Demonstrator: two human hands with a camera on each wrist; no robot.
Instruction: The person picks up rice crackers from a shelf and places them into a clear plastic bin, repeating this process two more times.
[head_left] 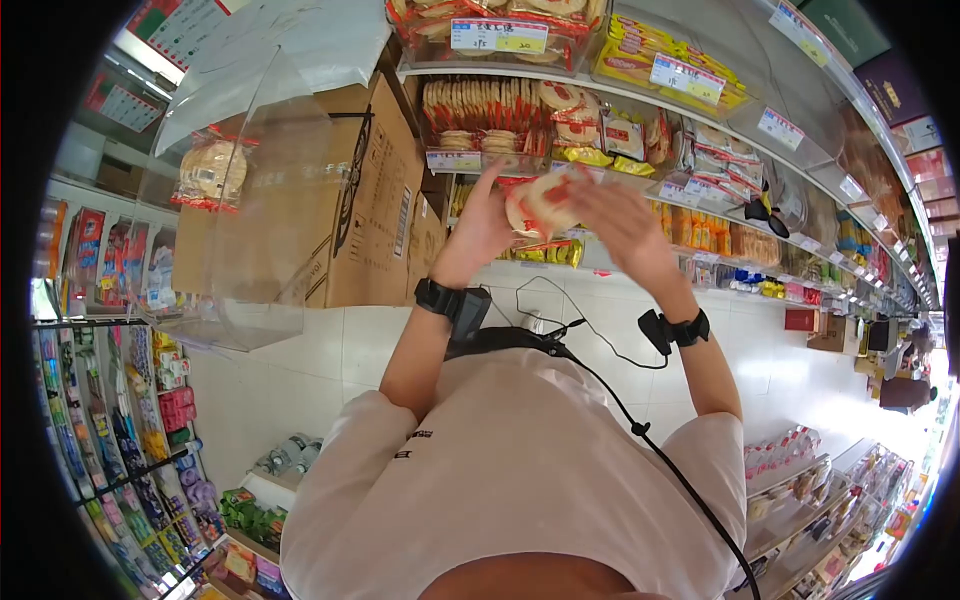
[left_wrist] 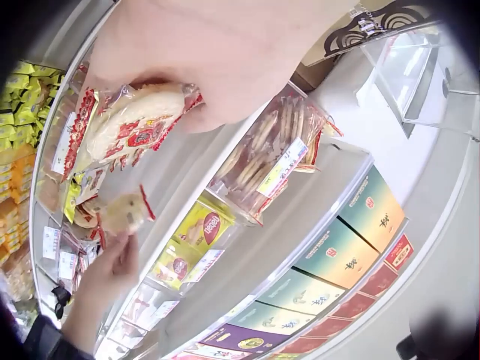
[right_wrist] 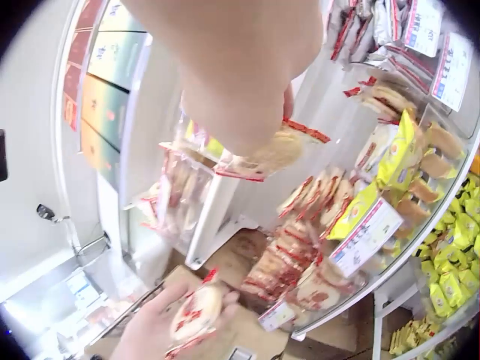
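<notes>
A shop aisle with a pale tiled floor (head_left: 270,400) runs beside a long, curving display shelf (left_wrist: 322,199), its front edge lined with price tags (head_left: 500,37). In front of the shelf's left end, a person in a white T-shirt (head_left: 520,450) holds up two clear-wrapped round biscuits, one in each hand, both clear of the shelf edge.

The left hand (head_left: 477,238) cups the red-printed biscuit packet (right_wrist: 196,311) against the palm, fingers curled about its edge and the red writing exposed. Close by, the right hand (head_left: 625,228), blurred in the head view, pinches a second biscuit packet (left_wrist: 126,216) by its edge between thumb and fingers. From above the packets overlap; whether they touch cannot be told.

Just behind the hands, near the shelf's left corner, a clear display bin (head_left: 485,110) carries rows of similar round biscuits, with yellow packets (right_wrist: 401,154) stocked to their right. Beside that corner stands a large cardboard box (head_left: 370,200), overlapped on its left by an open clear plastic container (head_left: 255,325) with a single wrapped biscuit (head_left: 213,172) near its upper left edge. Black straps (head_left: 437,297) circle both wrists, and a dark cable (head_left: 640,428) crosses the shirt.
</notes>
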